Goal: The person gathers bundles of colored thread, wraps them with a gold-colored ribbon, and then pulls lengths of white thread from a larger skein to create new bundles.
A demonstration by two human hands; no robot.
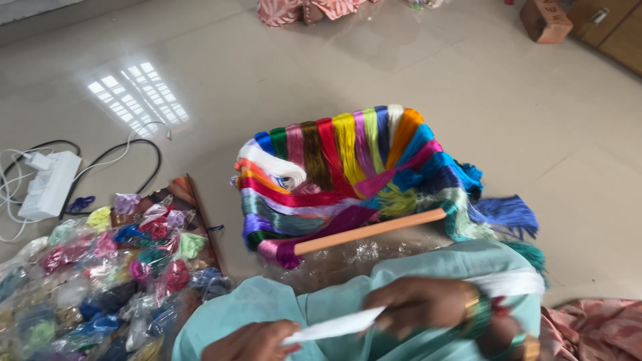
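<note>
My left hand (253,341) and my right hand (418,306) both pinch a flat band of white thread (334,327), stretched between them over my lap in pale green cloth (348,294). The right wrist wears green and gold bangles. Just beyond my hands lies a bundle of many-coloured silk thread skeins (348,167) hung over an orange wooden stick (371,230), with clear plastic wrap (354,257) under it. Loose blue and teal thread ends (505,214) trail off its right side.
At left a heap of small plastic packets with coloured thread (114,281) covers a patterned cloth. A white power strip with cables (48,186) lies at far left on the tiled floor. A cardboard box (545,20) and pink cloth (301,10) sit at the back.
</note>
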